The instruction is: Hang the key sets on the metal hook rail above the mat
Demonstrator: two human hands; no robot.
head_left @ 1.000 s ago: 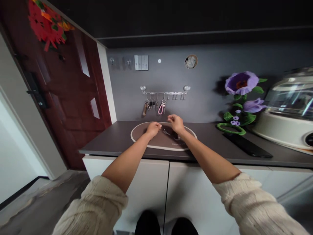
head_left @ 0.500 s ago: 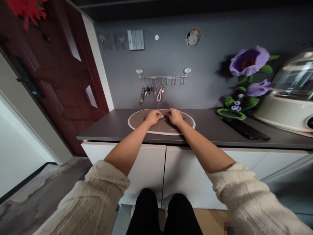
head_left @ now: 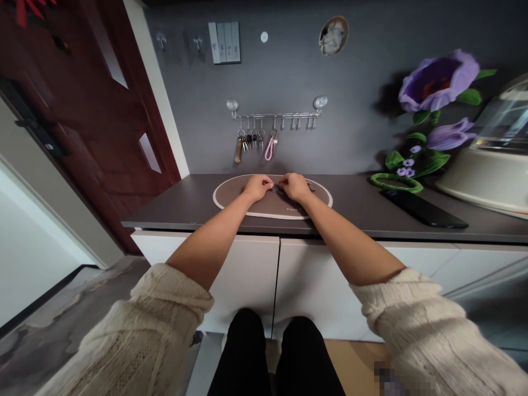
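Observation:
Both of my hands are over an oval brown mat with a pale rim, lying on the dark countertop. My left hand is closed, thumb and fingertips pinched at a small shiny bit between the hands, too small to name. Just to its right, my right hand is also pinched, its fingertips turned toward the left ones. What the right fingers hold is mostly hidden by the hand. Small dark pieces show on the mat beyond the right wrist; their kind is unclear.
Several keys and a pink loop hang from a clear hook rail on the wall. To the right are a black phone, purple fabric flowers and a cream appliance. A dark red door stands left.
The view has tilted down slightly and moved closer to the counter. My hands keep their pinched pose over the mat, fingertips still close together.

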